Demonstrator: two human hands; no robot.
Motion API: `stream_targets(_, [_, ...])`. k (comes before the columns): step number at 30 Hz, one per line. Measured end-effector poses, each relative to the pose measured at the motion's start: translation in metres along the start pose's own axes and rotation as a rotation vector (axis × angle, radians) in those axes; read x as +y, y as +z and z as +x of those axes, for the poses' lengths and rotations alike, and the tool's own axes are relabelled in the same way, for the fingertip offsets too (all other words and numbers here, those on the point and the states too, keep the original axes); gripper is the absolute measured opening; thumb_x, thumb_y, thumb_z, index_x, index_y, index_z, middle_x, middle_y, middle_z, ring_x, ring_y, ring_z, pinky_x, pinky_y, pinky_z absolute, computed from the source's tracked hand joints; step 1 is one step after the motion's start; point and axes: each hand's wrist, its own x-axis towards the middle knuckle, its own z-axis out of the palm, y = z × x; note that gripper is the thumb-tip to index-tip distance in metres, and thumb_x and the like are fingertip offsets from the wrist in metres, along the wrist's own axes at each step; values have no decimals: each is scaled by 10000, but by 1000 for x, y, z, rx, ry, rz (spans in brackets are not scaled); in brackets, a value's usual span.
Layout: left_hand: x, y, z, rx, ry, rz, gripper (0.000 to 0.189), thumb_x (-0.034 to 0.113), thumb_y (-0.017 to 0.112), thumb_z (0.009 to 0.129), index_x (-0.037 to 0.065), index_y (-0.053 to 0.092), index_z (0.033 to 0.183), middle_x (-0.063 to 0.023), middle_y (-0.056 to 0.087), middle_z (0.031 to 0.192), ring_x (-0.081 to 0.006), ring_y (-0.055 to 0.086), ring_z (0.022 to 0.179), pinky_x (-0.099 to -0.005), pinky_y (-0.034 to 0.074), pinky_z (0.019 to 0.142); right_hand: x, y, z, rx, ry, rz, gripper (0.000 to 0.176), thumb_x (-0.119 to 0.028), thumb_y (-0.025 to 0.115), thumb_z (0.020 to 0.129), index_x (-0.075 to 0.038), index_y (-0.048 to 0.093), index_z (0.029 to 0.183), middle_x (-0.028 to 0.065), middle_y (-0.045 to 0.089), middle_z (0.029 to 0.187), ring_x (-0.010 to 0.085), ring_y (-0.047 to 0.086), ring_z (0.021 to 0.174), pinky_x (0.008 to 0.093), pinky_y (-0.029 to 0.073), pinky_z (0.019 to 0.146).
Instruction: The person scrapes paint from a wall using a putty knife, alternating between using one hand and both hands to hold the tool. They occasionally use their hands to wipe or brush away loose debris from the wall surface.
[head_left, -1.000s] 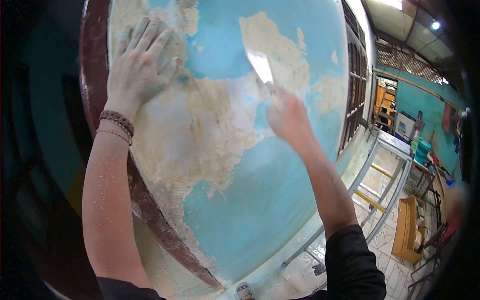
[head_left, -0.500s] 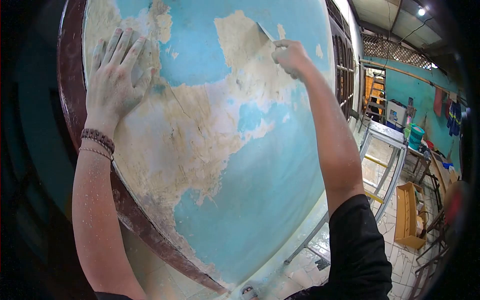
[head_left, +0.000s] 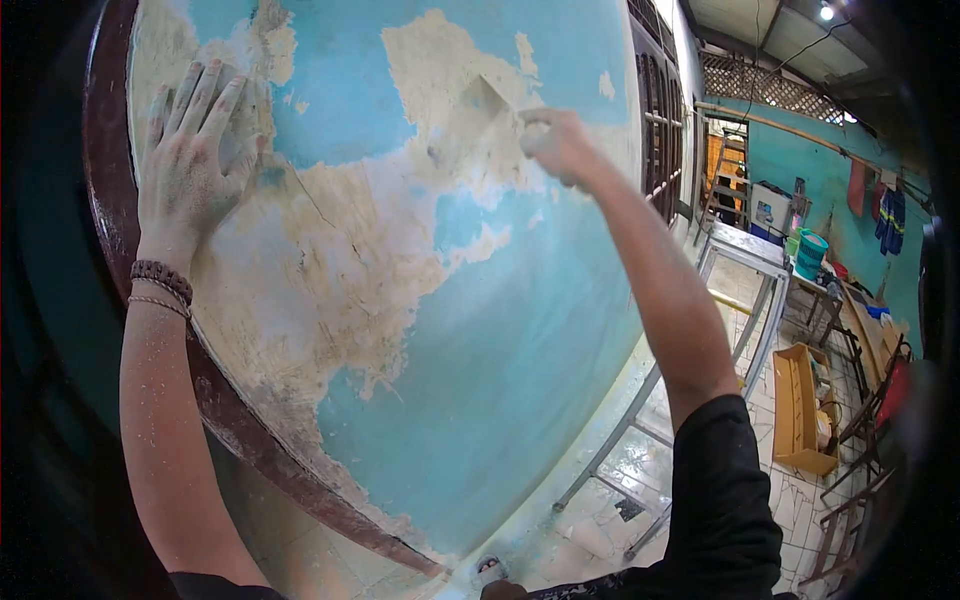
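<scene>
A scraper (head_left: 493, 98) is clamped in the grip of the right hand (head_left: 562, 148) at upper centre, its blade pointed up and left of the grip over a beige patch (head_left: 432, 62) of wall (head_left: 490, 340). The left hand (head_left: 188, 182) is spread on the wall at upper left.

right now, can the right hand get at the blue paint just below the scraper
Probably yes: the right hand holds the scraper above that blue paint, with no object visible between them. The left hand lies on the wall, well off to the side.
</scene>
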Motion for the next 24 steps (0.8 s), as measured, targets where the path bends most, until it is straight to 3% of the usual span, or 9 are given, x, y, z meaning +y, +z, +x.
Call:
stream_targets(2, [1,-1,-3,-9,-1,1,620,477,496,932,167,394,1459,-104,323,1545,-261,249,1444,-427,140,1209,7,6,15,38,2,-90,518,-164,583,780,-108,615,1294,46,560,693,112,417,472,298,327,397])
stream_targets(7, [2,-3,-3,-23,2,29,631,487,487,936,173,376,1471,-102,308,1553,-262,237,1449,-428,131,1211,-8,-13,26,30,119,74,530,-155,579,772,-125,615,1300,57,610,724,126,414,440,317,360,408])
stream_targets(11, [3,-5,-3,-31,-3,40,640,496,480,939,177,362,1481,-100,296,1559,-263,226,1453,-429,125,1213,3,6,14,36,99,29,536,-165,571,773,-122,608,1306,72,617,723,145,436,438,323,370,412])
stream_targets(13, [4,-4,0,-41,9,50,644,500,477,940,180,355,1486,-99,291,1562,-264,221,1455,-429,121,1214,-7,1,25,47,176,-57,525,-166,544,791,-125,598,1312,184,676,1110,297,688,834,391,569,658])
stream_targets(16, [4,-8,1,-53,8,78,651,506,471,943,183,344,1493,-98,282,1567,-265,214,1458,-430,116,1215,-12,-3,51,77,231,-40,519,-164,546,803,-115,587,1319,192,676,1106,308,693,849,403,574,665])
stream_targets(22, [13,-14,9,-98,-2,112,664,519,461,947,190,322,1508,-95,264,1576,-266,199,1463,-431,106,1218,18,6,9,51,174,-50,496,-150,515,824,-107,584,1313,197,684,1081,313,696,823,404,570,654])
stream_targets(24, [21,-18,20,-117,-3,137,669,523,457,949,192,315,1512,-95,259,1579,-267,193,1465,-432,103,1219,30,4,45,80,192,-17,475,-156,503,837,-106,596,1300,188,687,1029,296,683,770,401,554,624])
